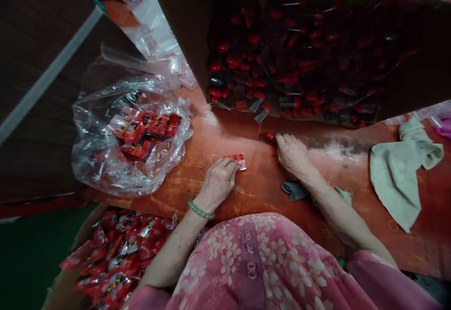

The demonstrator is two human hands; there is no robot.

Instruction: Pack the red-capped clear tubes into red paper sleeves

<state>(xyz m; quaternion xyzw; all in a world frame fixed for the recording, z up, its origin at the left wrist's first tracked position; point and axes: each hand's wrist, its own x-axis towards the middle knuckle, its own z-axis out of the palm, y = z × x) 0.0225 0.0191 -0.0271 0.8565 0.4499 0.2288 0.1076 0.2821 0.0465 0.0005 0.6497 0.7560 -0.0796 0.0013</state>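
My left hand (217, 181), with a green bead bracelet at the wrist, rests low over the table. Its fingers are closed on a small flat red printed packet (240, 158), whose right end sticks out past them. To the right, my right hand (294, 156) has its fingertips pinched on a small red-ended piece (269, 135). The rest of that piece is hidden by the fingers. Just beyond it, an open cardboard box (190, 33) lies with its mouth towards me, holding many similar red pieces (260, 83) with clear parts.
A clear plastic bag (84, 136) of red packets stands at the left. Below it is a carton (61, 277) of red packaged items. A pale cloth (396, 174) lies at the right, and a dark scrap (294, 190) near my right forearm. Clear plastic cases (155, 33) lie behind.
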